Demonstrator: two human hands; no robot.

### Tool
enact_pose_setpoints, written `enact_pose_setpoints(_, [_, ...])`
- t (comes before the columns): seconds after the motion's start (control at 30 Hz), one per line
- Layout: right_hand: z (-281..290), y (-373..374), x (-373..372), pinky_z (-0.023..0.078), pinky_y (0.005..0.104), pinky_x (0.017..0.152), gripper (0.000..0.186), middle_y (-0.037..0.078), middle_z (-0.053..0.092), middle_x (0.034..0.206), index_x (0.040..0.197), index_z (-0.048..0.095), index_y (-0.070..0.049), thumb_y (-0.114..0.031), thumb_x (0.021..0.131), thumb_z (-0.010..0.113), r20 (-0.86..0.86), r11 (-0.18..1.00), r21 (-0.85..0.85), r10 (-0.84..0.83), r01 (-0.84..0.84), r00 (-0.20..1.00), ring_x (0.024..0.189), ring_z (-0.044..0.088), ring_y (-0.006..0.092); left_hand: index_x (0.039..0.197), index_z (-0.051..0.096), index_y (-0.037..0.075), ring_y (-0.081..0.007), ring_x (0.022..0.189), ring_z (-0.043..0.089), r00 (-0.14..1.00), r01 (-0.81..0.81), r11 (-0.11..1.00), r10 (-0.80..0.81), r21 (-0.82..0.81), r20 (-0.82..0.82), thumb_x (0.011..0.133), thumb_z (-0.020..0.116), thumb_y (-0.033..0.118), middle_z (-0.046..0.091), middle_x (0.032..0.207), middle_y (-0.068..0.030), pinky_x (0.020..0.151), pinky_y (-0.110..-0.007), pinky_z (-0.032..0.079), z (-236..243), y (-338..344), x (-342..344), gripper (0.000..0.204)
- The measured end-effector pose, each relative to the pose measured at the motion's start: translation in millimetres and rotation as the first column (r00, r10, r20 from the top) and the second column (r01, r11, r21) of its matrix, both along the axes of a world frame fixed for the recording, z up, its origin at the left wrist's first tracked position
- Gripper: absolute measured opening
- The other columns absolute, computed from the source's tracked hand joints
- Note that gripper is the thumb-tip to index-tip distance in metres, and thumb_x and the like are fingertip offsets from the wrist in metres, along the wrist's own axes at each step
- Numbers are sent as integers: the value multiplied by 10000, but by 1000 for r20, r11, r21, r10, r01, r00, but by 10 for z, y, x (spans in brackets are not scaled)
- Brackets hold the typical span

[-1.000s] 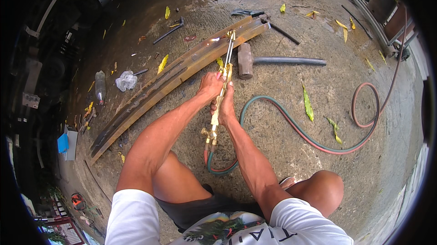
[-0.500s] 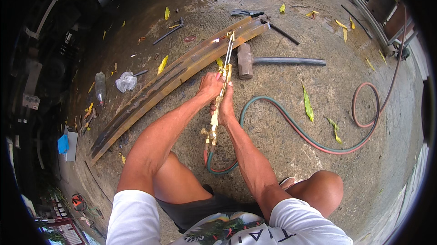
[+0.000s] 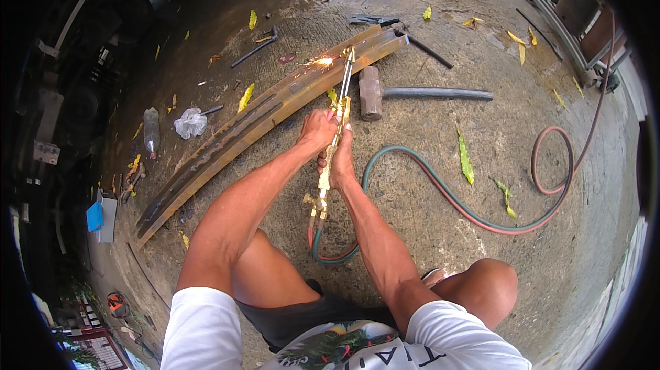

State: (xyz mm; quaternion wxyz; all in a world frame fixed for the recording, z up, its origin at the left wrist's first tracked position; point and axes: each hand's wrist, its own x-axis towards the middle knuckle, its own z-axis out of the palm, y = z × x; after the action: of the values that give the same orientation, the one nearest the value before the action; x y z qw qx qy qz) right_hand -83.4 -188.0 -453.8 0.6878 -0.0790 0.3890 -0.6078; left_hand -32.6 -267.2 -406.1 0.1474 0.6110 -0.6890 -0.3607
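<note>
I see the left hand (image 3: 319,128) and right hand (image 3: 342,165), fingers wrapped around a long brass-and-silver metal torch (image 3: 324,181) held above the grey concrete floor (image 3: 412,232). Its angled tip (image 3: 349,53) is over a long rust-brown metal beam (image 3: 271,118), where bright orange sparks (image 3: 322,62) glow; beside the beam lies 1 sledgehammer (image 3: 371,93) with a brown block head and dark handle.

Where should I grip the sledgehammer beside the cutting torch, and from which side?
Take the sledgehammer by its long, dark handle, coming from the right. The handle extends rightward, while the blocky head at its left end sits close to the cutting torch. Gripping nearer the head would probably balance better, as it looks heavy.
</note>
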Motion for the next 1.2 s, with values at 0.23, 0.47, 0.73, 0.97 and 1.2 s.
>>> enact_pose_setpoints(0.23, [23,4,-12,401,313,362,720,3,399,486,700,448,-122,-742,937,169,-20,1000,3,0,0,1000,384,436,151,963,682,32,-369,757,675,1000,-7,999,7,38,9,898,634,281,676,794,-216,695,-463,513,74,27,-27,261])
enact_pose_setpoints(0.47, [12,-5,10,406,279,320,695,-26,374,490,785,448,-125,-754,929,190,3,1000,-4,-5,5,1000,352,429,122,959,673,14,-369,738,670,1000,-9,1000,9,-3,-8,898,648,283,670,779,-214,681,-469,509,-1,-4,2,277])
enact_pose_setpoints(0.73, [9,-4,-5,398,280,317,694,-22,378,485,766,447,-127,-751,933,195,9,1000,-14,-11,11,1000,351,429,124,947,666,5,-356,727,668,1000,-24,999,24,30,-12,901,647,276,662,767,-207,676,-460,509,62,27,-33,275])
enact_pose_setpoints(0.97, [4,-18,-3,395,287,324,691,-20,384,487,771,456,-127,-744,937,193,-2,1000,-6,-23,23,1000,354,426,128,955,664,7,-384,760,668,1000,-3,1000,3,0,-12,897,640,285,669,793,-221,705,-466,508,6,-9,-15,285])
enact_pose_setpoints(1.2, [17,1,-26,399,310,364,710,5,409,519,776,469,-101,-720,953,170,-16,1000,1,7,-7,1000,402,438,144,999,659,14,-206,433,566,998,58,998,-58,-27,7,956,590,237,599,639,-101,398,-388,469,-56,-40,8,237])
